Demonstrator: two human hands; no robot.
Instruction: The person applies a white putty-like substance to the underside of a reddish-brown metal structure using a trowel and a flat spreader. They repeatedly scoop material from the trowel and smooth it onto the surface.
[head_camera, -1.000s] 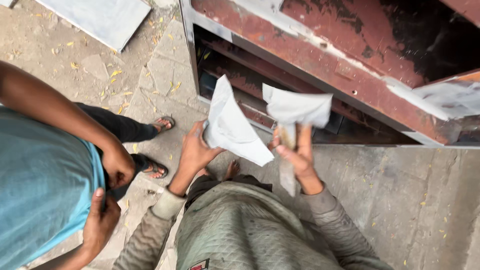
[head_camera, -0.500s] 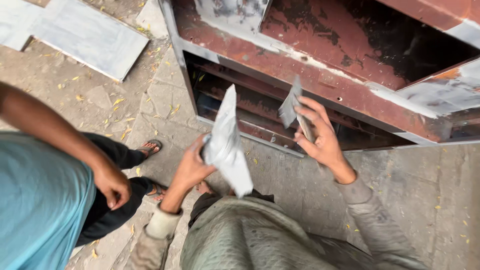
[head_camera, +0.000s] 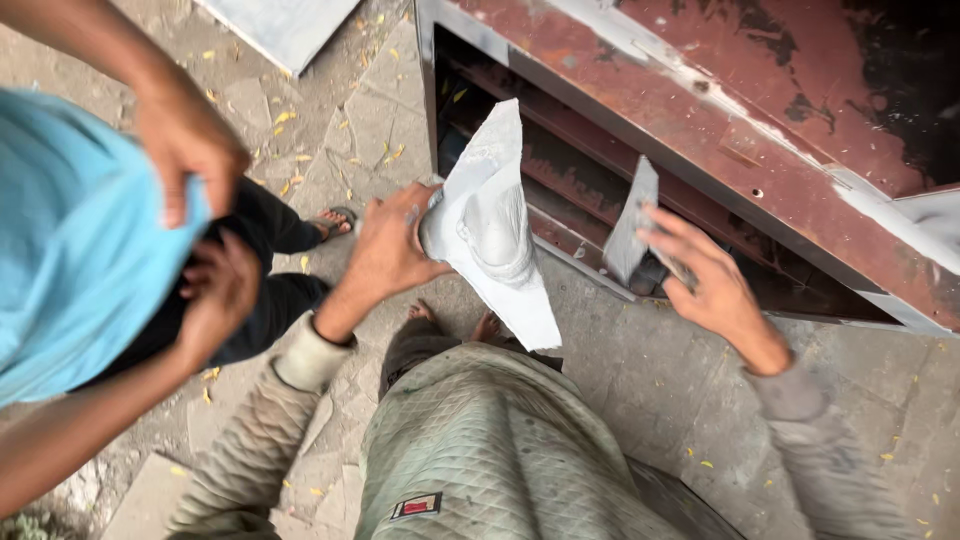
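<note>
White paper sheet (head_camera: 492, 225), smeared with grey paste, sits gripped in the left hand (head_camera: 388, 245) before a rusty metal frame (head_camera: 700, 120); the right hand (head_camera: 700, 275) clasps a putty knife (head_camera: 630, 225).

We see a floor (head_camera: 640, 370) of cracked stone slabs; yellow leaves (head_camera: 285, 117) lie scattered on it, a grey panel (head_camera: 285, 25) lies flat, and a rusty metal frame (head_camera: 700, 110) stands there.

Rusty metal frame (head_camera: 720, 130), crumpled matt paper (head_camera: 490, 230)
</note>
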